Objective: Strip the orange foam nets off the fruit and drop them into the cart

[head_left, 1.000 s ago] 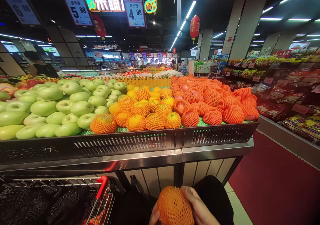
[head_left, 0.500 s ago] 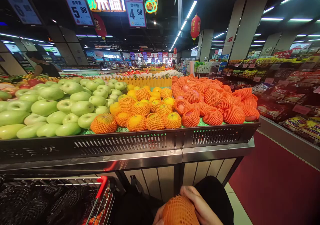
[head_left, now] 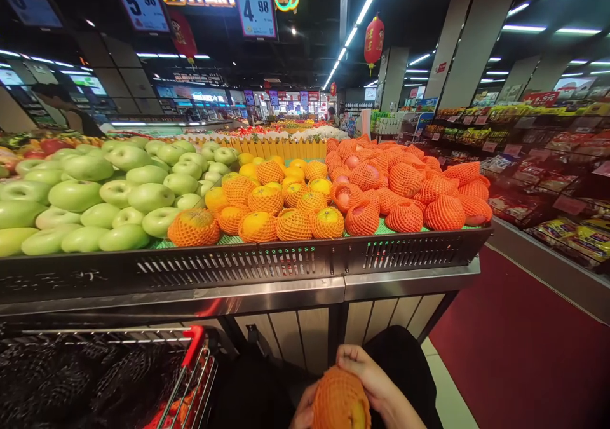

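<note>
1. While our right hand (head_left: 381, 388) and left hand (head_left: 305, 413) cup a netted orange (head_left: 340, 403) at the bottom centre of the frame, fingers closed around it, we judge this an inspection step.
2. Next, we think, comes turning it or lowering it into the cart (head_left: 190, 365) at lower left.

Down at the near edge, two bare hands: the right hand (head_left: 381, 388) shows most, fingers and knuckles plain, no ring, no glove, no watch visible. The left hand (head_left: 301, 416) is only a sliver at the frame's bottom. No sleeve shows at either wrist. Below and behind them, dark black clothing (head_left: 405, 365), smooth, unmarked, no print or logo to make out.
</note>
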